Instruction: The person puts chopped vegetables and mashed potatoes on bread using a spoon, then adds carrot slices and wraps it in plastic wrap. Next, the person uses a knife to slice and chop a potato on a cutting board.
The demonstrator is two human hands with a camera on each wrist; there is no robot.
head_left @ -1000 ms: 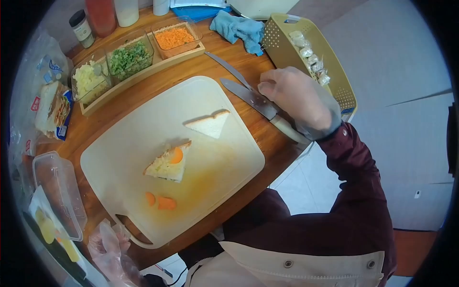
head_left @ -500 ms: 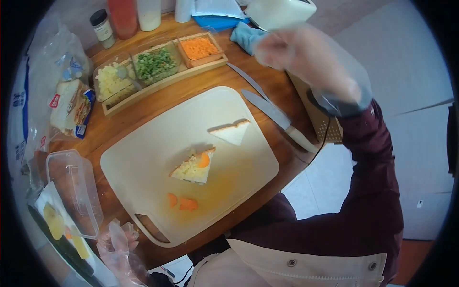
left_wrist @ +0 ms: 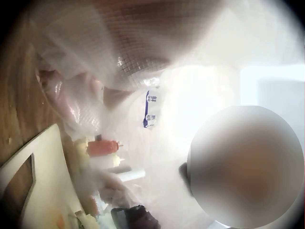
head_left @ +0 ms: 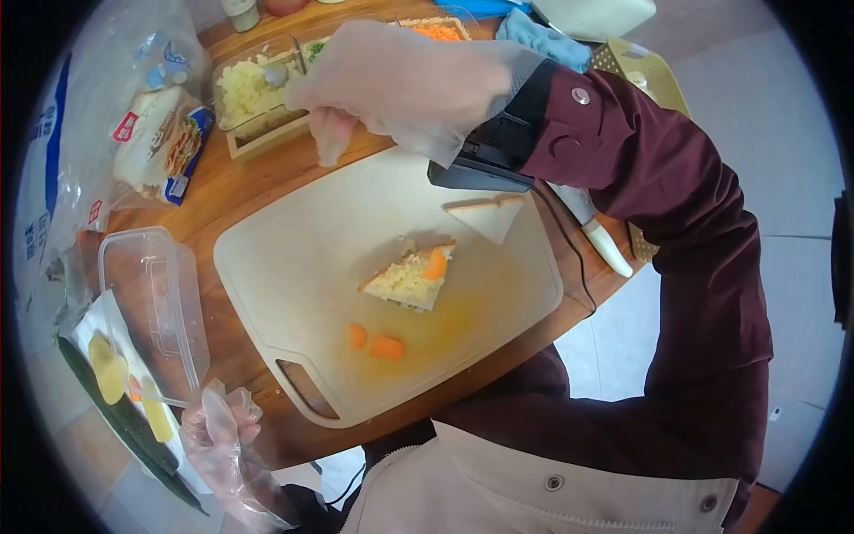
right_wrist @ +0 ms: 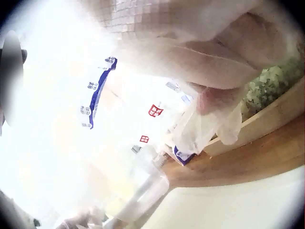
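Observation:
My right hand (head_left: pixel 400 84), in a clear plastic glove, hovers over the wooden tray of toppings with its fingers pointing down and left. Nothing shows in its grasp. It hides most of the chopped greens and part of the shredded carrot (head_left: pixel 436 31); chopped pale-yellow food (head_left: pixel 253 93) with a spoon handle lies just left of the fingertips. My gloved left hand (head_left: pixel 227 436) rests loosely curled by the table's front edge, near the cutting board (head_left: pixel 285 231). On the board are a bread triangle topped with yellow bits (head_left: pixel 400 283), carrot pieces (head_left: pixel 387 347) and a plain bread triangle (head_left: pixel 489 216).
At left stand bagged bread (head_left: pixel 160 142) and a clear plastic box (head_left: pixel 156 303), with a cucumber (head_left: pixel 124 432) beyond. A knife handle (head_left: pixel 608 249) shows under the right forearm. Behind are a blue cloth (head_left: pixel 543 40) and a perforated basket (head_left: pixel 658 76).
My right hand has swept from beside the knives and basket up and left to above the topping tray. The left hand has stayed by the board's corner. The head view has shifted.

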